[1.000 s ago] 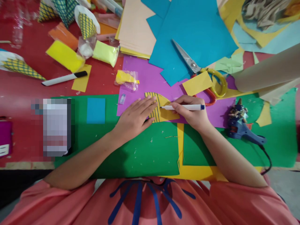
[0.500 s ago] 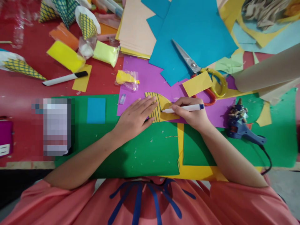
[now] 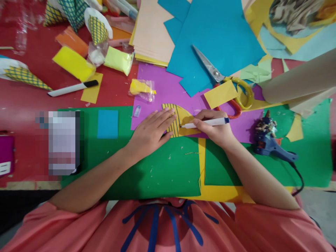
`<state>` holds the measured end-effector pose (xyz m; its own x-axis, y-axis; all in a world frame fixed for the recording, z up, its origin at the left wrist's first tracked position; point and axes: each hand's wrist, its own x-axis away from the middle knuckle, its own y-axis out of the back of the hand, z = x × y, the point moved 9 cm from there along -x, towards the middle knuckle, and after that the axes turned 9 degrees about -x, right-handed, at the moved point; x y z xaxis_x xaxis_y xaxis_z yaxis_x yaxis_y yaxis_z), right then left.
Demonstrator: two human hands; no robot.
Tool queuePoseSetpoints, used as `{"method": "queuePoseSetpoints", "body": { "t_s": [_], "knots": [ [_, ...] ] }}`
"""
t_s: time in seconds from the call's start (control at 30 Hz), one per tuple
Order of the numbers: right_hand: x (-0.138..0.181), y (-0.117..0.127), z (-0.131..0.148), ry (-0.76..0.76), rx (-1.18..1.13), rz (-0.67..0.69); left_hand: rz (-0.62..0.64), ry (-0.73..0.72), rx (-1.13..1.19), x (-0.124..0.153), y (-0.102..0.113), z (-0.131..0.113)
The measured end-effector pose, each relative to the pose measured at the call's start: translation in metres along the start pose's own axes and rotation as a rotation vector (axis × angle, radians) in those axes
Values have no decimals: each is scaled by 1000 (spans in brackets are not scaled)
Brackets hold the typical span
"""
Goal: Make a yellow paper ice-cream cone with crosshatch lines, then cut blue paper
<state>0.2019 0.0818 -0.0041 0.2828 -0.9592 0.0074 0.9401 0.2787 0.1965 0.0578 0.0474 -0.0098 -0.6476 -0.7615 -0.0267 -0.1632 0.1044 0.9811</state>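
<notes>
Right grip point(image 3: 216, 131), closed: I have a white marker point(image 3: 214, 121) with a blue end pinched between thumb and fingers, its nib at the rightmost dark line on the striped yellow paper point(image 3: 186, 117). Left grip point(image 3: 153, 129), spread and clasping nothing: I rest it palm down, fingers nearly straight, over the left part of the striped yellow paper, hiding some of its lines. The paper lies between my two grips upon a purple sheet point(image 3: 168, 84), its curved edge toward the upper right.

Nearer to me than the striped paper, a green sheet point(image 3: 162, 168) bears small pale scraps. Up and to the left of the paper, I see a small bag of yellow material point(image 3: 141, 86); up and to its right, scissors point(image 3: 215, 74) with a yellow rectangle point(image 3: 220, 94) lying across their red and yellow handles. Well to the right of it is a blue glue gun point(image 3: 271, 141); well to the left, a blue square point(image 3: 107, 124). Farthest beyond it on the red tabletop point(image 3: 115, 87), I find a large blue sheet point(image 3: 217, 31) beside stacked pale sheets point(image 3: 152, 31).
</notes>
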Motion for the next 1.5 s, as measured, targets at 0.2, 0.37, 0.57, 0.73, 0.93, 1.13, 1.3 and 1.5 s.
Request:
{"method": "queuePoseSetpoints", "body": {
  "t_s": [0.2, 0.37, 0.57, 0.73, 0.93, 1.13, 1.3, 1.5],
  "knots": [
    [3, 2, 2, 6, -37, -54, 14, 30, 11, -1, -2, 3],
    [2, -3, -1, -7, 5, -14, 2, 24, 13, -1, -1, 3],
    [1, -6, 2, 22, 16, 32, 5, 25, 21, -1, -1, 4],
    [1, -5, 4, 30, 0, 21, 4, 26, 16, 0, -1, 3],
    [2, -8, 1, -3, 16, 62, 3, 27, -1, 0, -1, 3],
    [2, -6, 3, 32, -4, 55, 10, 21, -24, -1, -1, 3],
    [2, -8, 0, 5, -2, 82, 14, 25, 27, -1, -2, 4],
    [3, -12, 0, 0, -30, 134, 20, 21, 8, -1, -2, 3]
  ]
}}
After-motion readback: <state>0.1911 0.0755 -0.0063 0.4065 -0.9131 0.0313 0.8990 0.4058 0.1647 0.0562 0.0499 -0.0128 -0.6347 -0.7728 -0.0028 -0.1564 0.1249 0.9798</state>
